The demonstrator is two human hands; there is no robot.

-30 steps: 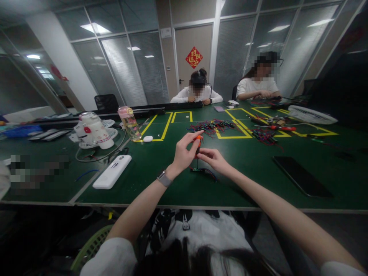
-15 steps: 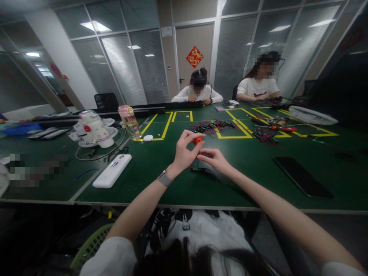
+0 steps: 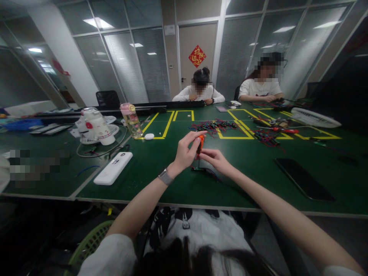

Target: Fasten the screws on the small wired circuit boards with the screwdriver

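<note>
A screwdriver (image 3: pixel 201 142) with an orange and black handle stands upright over the green table. My left hand (image 3: pixel 187 148) is closed around the handle, its index finger reaching over the top. Lower down, the fingertips of my right hand (image 3: pixel 215 159) pinch the screwdriver near the bottom of its handle. Its thin shaft points down at a small green circuit board (image 3: pixel 197 168) lying on the table; whether the tip sits in a screw is too small to tell. Dark blue and red wires (image 3: pixel 213 175) trail from the board to the right.
Several wired boards (image 3: pixel 215 125) lie piled beyond my hands, with another bundle (image 3: pixel 266 137) to the right. A white power bank (image 3: pixel 113 168) is at left, a black phone (image 3: pixel 303 178) at right. A bottle (image 3: pixel 131 120) stands farther back. Two people sit across the table.
The fingers of my left hand have shifted around the handle, so more of its orange and black side shows. My right hand keeps its pinch. The whole view has shifted slightly.
</note>
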